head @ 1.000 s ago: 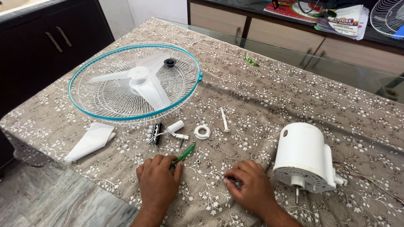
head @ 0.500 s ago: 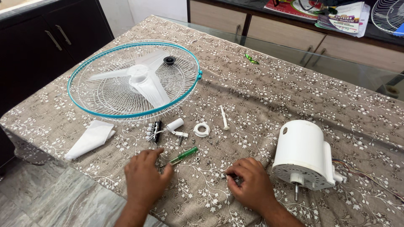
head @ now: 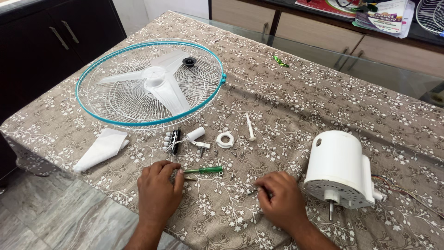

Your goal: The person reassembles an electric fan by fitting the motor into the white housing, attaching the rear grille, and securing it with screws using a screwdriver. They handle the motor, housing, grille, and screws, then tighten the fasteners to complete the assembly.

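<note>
A person's two bare hands rest on a counter [head: 323,92] covered with a beige cloth printed with white flowers. The left hand [head: 157,192] lies palm down, fingers curled loosely, its fingertips touching the metal end of a green-handled screwdriver [head: 203,170] that lies flat just beyond it; the hand is not closed around the tool. The right hand [head: 283,199] is also palm down, with thumb and forefinger pinched on a small dark metal part [head: 254,189] (too small to identify).

Just right of the right hand stands a white cylindrical fan motor housing [head: 340,169], shaft pointing toward the viewer, with thin coloured wires trailing off its far side. Beyond the screwdriver lie small loose pieces: a black switch block with white buttons [head: 172,140], a white plastic ring [head: 225,139] and a white plastic pin [head: 250,127]. A folded white paper [head: 101,149] sits near the counter's left edge. Farther back on the left lies a round wire fan guard with a teal rim [head: 150,83], holding a white three-blade fan blade [head: 159,83].
</note>
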